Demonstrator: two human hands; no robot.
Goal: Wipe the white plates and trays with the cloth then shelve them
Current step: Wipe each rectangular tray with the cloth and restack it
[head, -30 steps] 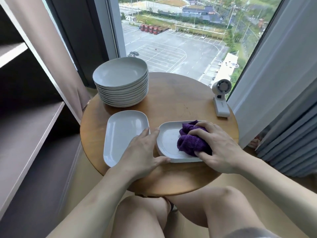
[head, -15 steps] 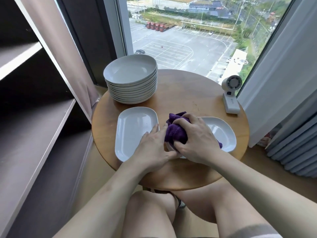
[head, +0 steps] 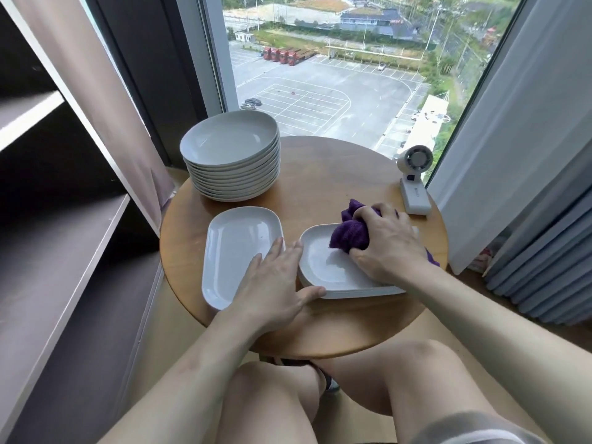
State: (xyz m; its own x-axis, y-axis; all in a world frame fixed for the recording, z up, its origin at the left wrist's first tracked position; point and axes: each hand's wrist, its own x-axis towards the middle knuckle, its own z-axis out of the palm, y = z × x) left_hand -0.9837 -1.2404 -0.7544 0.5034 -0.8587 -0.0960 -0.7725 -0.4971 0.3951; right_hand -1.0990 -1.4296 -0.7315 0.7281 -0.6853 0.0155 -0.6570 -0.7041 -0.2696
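Observation:
A white oblong tray [head: 323,267] lies near the front of the round wooden table [head: 323,184]. My right hand [head: 387,245] grips a bunched purple cloth [head: 349,235] and presses it on the tray's far right part. My left hand [head: 275,283] lies flat with straight fingers against the tray's left rim, thumb along its front edge. A second white tray [head: 237,251] lies just to the left. A stack of several white deep plates [head: 230,155] stands at the table's back left.
A small white fan [head: 415,181] stands at the table's right edge. Dark shelves [head: 64,251] run along the left, beside a beige curtain [head: 105,100]. Grey curtains [head: 528,155] hang at the right. A window is behind the table; my knees are below it.
My right hand has swept the cloth from the tray's left end back to its far right part. My left hand stays at the tray's left rim.

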